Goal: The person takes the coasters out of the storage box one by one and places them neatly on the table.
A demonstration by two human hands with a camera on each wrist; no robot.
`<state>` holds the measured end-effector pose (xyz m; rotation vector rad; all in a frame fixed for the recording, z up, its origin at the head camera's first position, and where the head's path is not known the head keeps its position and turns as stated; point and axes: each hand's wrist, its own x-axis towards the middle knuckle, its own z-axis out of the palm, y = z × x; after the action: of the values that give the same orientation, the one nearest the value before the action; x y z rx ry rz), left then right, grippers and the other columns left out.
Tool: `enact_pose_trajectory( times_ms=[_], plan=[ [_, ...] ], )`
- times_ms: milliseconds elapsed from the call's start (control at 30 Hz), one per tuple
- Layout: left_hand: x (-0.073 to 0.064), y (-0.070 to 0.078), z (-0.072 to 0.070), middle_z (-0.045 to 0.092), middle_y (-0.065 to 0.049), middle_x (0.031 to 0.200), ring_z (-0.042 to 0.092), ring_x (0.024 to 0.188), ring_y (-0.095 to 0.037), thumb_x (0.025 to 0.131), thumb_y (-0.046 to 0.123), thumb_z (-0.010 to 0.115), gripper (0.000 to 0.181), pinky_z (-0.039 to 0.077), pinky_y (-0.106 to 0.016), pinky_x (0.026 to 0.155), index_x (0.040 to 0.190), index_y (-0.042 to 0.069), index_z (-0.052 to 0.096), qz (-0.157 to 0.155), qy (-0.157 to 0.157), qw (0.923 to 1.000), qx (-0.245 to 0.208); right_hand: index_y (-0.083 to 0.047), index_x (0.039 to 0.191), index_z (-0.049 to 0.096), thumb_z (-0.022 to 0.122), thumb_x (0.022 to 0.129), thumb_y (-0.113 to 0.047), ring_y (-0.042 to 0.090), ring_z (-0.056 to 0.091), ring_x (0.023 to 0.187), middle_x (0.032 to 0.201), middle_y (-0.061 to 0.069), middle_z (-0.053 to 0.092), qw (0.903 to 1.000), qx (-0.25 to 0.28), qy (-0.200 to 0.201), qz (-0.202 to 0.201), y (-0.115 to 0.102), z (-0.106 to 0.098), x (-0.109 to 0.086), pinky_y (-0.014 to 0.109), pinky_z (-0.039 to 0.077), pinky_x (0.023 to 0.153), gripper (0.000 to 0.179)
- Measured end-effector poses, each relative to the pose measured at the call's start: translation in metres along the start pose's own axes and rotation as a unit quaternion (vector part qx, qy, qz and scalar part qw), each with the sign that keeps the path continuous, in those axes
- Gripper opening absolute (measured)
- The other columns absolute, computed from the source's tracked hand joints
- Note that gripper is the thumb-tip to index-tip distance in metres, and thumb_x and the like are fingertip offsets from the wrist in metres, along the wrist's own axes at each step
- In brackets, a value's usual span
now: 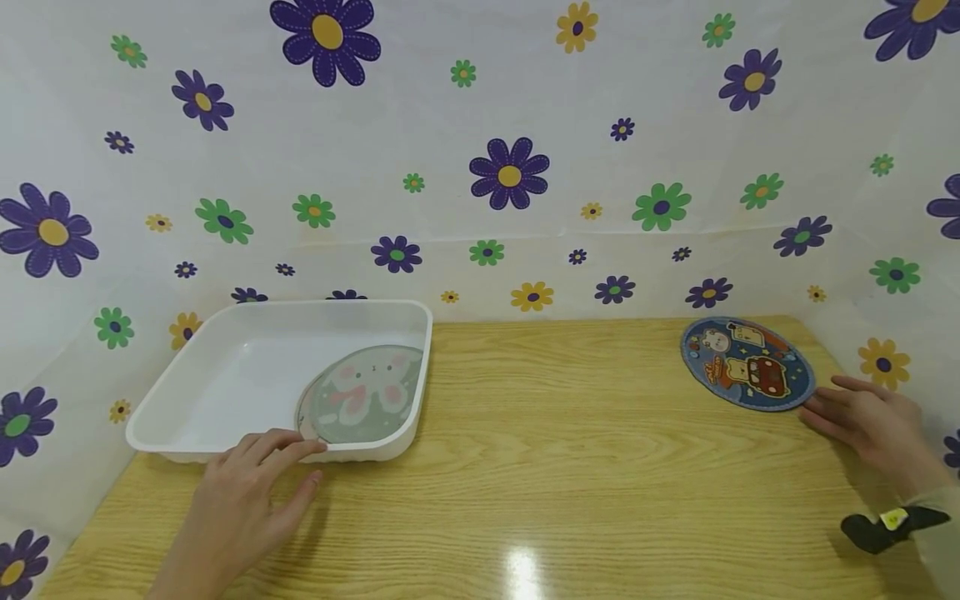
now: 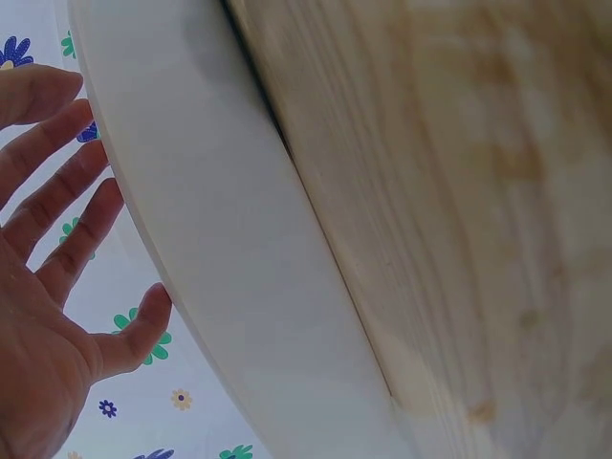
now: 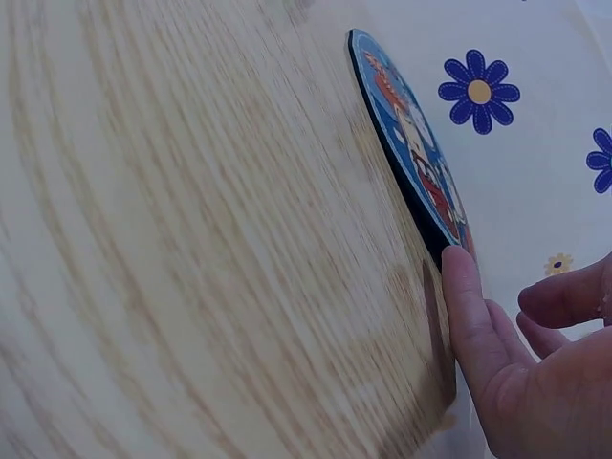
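Note:
A white plastic tray [image 1: 225, 392] stands on the left of the table. Inside its right part lies a round grey-green mat [image 1: 375, 392] with a rabbit picture. My left hand [image 1: 243, 492] rests its fingertips on the tray's near rim, fingers spread in the left wrist view. Far to the right, a round dark-blue mat [image 1: 748, 364] with a bear and red car print lies on the table. Beside its lower right edge is my right hand [image 1: 870, 421]; in the right wrist view a fingertip touches the blue mat's [image 3: 416, 143] edge. Neither hand grips anything.
The light wood-grain table [image 1: 562, 467] carries the tray and the blue mat. Behind and at both sides hangs a white cloth [image 1: 420, 100] printed with purple, green and yellow flowers. A black strap [image 1: 892, 529] is on the right wrist.

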<state>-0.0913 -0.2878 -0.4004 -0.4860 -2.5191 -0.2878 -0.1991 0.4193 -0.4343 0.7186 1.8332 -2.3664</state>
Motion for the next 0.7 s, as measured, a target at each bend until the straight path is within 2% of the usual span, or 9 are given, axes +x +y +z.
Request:
enact_pose_trajectory(
  times_ms=[67,133,233,367,433,467,533,600,700],
  plan=[
    [0.001,0.0,0.0,0.071,0.003,0.104,0.067,0.096,-0.025,0.076,0.02,0.083,0.029,0.05,-0.056,0.067,0.104,0.023,0.076,-0.001,-0.001,1.0,0.0,-0.024,0.162,0.013,0.033,0.104,0.002,0.007,0.072,0.073,0.076,-0.015,0.065,1.0,-0.007,0.002,0.0,0.0,-0.001,-0.001,0.03,0.063,0.072,0.066],
    [0.001,0.0,0.0,0.071,0.003,0.104,0.067,0.097,-0.025,0.076,0.02,0.083,0.029,0.05,-0.056,0.067,0.104,0.023,0.076,-0.001,-0.002,1.0,0.0,-0.027,0.155,0.025,0.033,0.104,0.002,0.007,0.072,0.074,0.076,-0.015,0.065,1.0,-0.006,0.001,-0.003,0.001,-0.004,-0.001,0.03,0.063,0.073,0.059],
    [0.001,-0.001,-0.001,0.071,0.003,0.104,0.067,0.095,-0.025,0.076,0.02,0.083,0.029,0.051,-0.055,0.066,0.104,0.023,0.076,0.0,-0.004,1.0,0.001,-0.027,0.153,0.029,0.033,0.104,0.002,0.006,0.072,0.074,0.077,-0.016,0.064,0.9999,-0.008,0.002,-0.006,0.001,-0.006,-0.002,0.03,0.063,0.074,0.057],
    [0.002,-0.002,-0.001,0.071,0.002,0.104,0.067,0.094,-0.024,0.076,0.02,0.083,0.029,0.052,-0.054,0.064,0.104,0.023,0.077,0.005,-0.004,1.0,0.001,-0.022,0.16,0.018,0.035,0.106,-0.002,0.007,0.072,0.075,0.079,-0.017,0.061,0.9998,-0.008,-0.008,-0.016,0.002,-0.009,-0.005,0.029,0.063,0.074,0.06],
    [0.002,-0.003,-0.001,0.071,0.002,0.103,0.067,0.093,-0.024,0.075,0.02,0.083,0.029,0.052,-0.054,0.064,0.104,0.022,0.077,0.009,-0.003,1.0,0.001,-0.026,0.149,0.032,0.036,0.106,-0.003,0.008,0.073,0.075,0.078,-0.016,0.063,0.9997,-0.001,-0.008,-0.021,0.002,-0.009,-0.006,0.03,0.063,0.073,0.048],
    [0.002,-0.003,-0.001,0.071,0.002,0.103,0.067,0.093,-0.024,0.075,0.02,0.083,0.029,0.053,-0.053,0.064,0.104,0.022,0.077,0.011,-0.002,0.9999,0.001,-0.025,0.147,0.034,0.037,0.106,-0.003,0.008,0.073,0.075,0.078,-0.016,0.062,0.9996,-0.002,-0.01,-0.024,0.002,-0.009,-0.007,0.03,0.063,0.073,0.047],
    [0.003,-0.004,-0.001,0.071,0.002,0.103,0.067,0.093,-0.024,0.075,0.02,0.082,0.029,0.053,-0.053,0.064,0.104,0.022,0.077,0.013,-0.001,0.9999,0.001,-0.026,0.132,0.044,0.04,0.105,-0.001,0.009,0.073,0.074,0.078,-0.016,0.064,0.9995,-0.004,-0.006,-0.03,0.002,-0.008,-0.008,0.03,0.063,0.072,0.037],
    [0.003,-0.005,-0.001,0.071,0.002,0.103,0.067,0.092,-0.024,0.075,0.02,0.082,0.029,0.053,-0.052,0.064,0.104,0.022,0.077,0.015,0.0,0.9999,0.001,-0.024,0.122,0.046,0.042,0.103,0.002,0.008,0.073,0.073,0.078,-0.016,0.066,0.9993,-0.009,-0.006,-0.035,0.001,-0.005,-0.011,0.03,0.063,0.071,0.032],
    [0.004,-0.005,-0.001,0.071,0.002,0.103,0.067,0.092,-0.024,0.075,0.019,0.083,0.03,0.053,-0.052,0.064,0.104,0.023,0.077,0.014,-0.001,0.9999,-0.001,-0.024,0.123,0.047,0.044,0.101,0.003,0.006,0.073,0.073,0.078,-0.017,0.068,0.9988,-0.03,-0.001,-0.039,-0.002,0.002,-0.015,0.027,0.063,0.07,0.035]
  ],
)
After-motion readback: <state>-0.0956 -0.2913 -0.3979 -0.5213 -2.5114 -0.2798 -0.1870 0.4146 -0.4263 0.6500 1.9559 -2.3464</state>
